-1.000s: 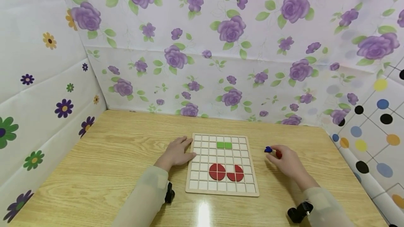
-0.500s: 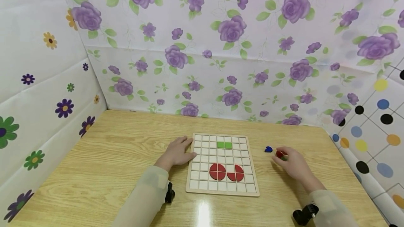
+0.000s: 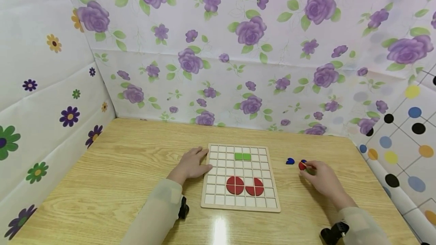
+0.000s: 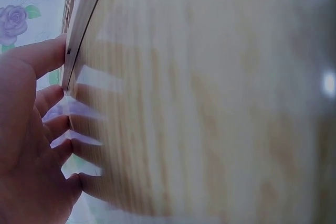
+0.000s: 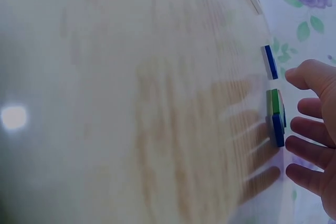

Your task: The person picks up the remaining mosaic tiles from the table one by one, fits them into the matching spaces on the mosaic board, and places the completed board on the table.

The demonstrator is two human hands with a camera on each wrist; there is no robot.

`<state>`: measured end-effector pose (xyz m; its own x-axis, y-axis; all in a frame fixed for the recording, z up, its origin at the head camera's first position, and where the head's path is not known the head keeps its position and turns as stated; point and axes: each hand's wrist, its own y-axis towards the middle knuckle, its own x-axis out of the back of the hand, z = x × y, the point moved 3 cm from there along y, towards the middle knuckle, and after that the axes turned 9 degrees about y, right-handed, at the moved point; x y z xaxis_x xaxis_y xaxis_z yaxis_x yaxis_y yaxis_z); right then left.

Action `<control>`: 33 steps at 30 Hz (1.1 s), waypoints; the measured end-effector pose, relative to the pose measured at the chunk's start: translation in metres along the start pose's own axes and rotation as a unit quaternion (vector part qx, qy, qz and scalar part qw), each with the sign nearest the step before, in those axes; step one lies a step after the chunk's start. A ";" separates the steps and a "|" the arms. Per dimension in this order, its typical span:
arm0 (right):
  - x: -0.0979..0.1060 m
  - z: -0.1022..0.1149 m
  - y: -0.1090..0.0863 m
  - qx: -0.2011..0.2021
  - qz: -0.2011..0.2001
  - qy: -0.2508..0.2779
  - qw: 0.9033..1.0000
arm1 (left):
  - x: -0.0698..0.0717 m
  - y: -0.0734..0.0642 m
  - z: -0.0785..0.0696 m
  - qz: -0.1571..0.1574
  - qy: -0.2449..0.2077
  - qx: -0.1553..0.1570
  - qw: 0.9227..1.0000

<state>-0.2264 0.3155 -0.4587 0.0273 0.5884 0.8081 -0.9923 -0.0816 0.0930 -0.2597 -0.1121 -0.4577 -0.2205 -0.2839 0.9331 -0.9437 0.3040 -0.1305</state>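
Red piece [image 3: 301, 166] — second blue piece [image 3: 304, 160] newly visible just behind it.

Looking like a small screened-off booth around a broad, glossy, yellow-brown wood-grained table [image 3: 146, 143], with the kind of building beyond hidden from view. Showing behind the table a tall white sheet with purple roses and green leaves [image 3: 204, 75], creased along a long fold. Showing on the left a creased white sheet with green, orange and purple daisies [image 3: 44, 120], and on the right a white sheet with coloured dots joined by thin grey lines [image 3: 403, 162]. Suggesting hung coverings by those folds, in cloth or plastic, too hard to tell. Hinting at a tabletop play corner through a white-gridded, pale-wood-framed square-celled board [image 3: 230, 171]. Reflecting a bright white glare [image 3: 219, 231] near the front.
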 end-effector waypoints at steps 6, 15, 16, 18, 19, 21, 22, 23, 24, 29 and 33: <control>0.001 -0.006 -0.002 -0.011 0.003 -0.004 1.000 | -0.001 0.001 0.001 0.002 0.000 0.002 1.000; 0.001 -0.013 -0.003 -0.017 0.011 -0.004 1.000 | -0.003 0.002 0.003 0.002 0.005 0.002 1.000; 0.001 -0.013 -0.003 -0.015 0.011 -0.005 1.000 | -0.002 0.002 0.002 0.003 0.006 0.002 1.000; 0.001 -0.012 -0.002 -0.010 0.011 -0.009 1.000 | -0.002 0.001 0.002 0.003 0.007 0.002 1.000; 0.001 -0.012 -0.002 -0.008 0.010 -0.011 1.000 | -0.001 0.001 0.002 0.004 0.007 0.002 1.000; 0.001 -0.012 -0.002 -0.005 0.011 -0.016 1.000 | 0.000 0.001 0.001 0.004 0.010 0.001 1.000; 0.001 -0.011 -0.002 -0.003 0.011 -0.017 1.000 | 0.000 0.001 0.000 0.004 0.010 0.001 1.000; 0.001 -0.011 -0.002 -0.001 0.012 -0.018 1.000 | 0.001 0.001 -0.001 0.004 0.012 0.001 1.000; 0.001 -0.011 -0.003 0.000 0.011 -0.019 1.000 | 0.002 0.000 -0.001 0.005 0.015 0.001 1.000; 0.002 -0.010 -0.004 0.003 0.014 -0.025 1.000 | 0.004 0.000 -0.003 0.004 0.024 0.004 1.000; 0.002 -0.009 -0.003 0.004 0.017 -0.030 0.999 | 0.004 0.000 -0.002 0.004 0.025 0.009 1.000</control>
<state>-0.2242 0.3238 -0.4627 0.0018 0.5365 0.8439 -0.9919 -0.1062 0.0696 -0.2604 -0.1109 -0.4531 -0.2157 -0.2363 0.9474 -0.9463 0.2898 -0.1432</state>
